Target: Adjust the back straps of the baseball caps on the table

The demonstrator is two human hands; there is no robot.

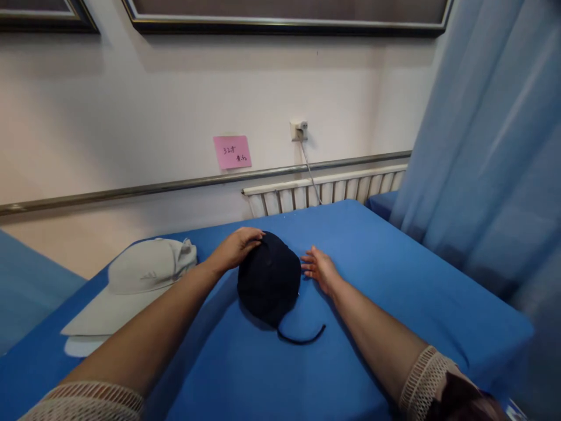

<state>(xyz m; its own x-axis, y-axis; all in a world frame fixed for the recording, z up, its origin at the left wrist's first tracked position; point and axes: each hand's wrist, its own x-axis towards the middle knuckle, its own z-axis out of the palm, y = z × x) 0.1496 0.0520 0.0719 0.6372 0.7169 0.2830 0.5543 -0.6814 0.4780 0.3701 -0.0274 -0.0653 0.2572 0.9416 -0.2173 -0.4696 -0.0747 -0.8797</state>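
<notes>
A black cap [272, 280] sits on the blue-covered table, with a thin dark strap or cord [302, 341] trailing from its near edge. My left hand [240, 248] grips the cap's upper left side, thumb and fingers closed on the fabric. To the right of the cap is my right hand [319, 269], its fingers apart and pointing at the cap, with nothing in them. A small gap seems to separate those fingertips from the cap. Left of my left forearm lie light grey caps [146, 266], apparently stacked, partly hidden by the arm.
The blue table [372, 263] reaches back to a wall with a metal rail [175, 186] and a white radiator [302, 196]. Above are a pink note [232, 152] and a socket with a plugged cord [299, 130]. A blue curtain [491, 146] hangs along the right side.
</notes>
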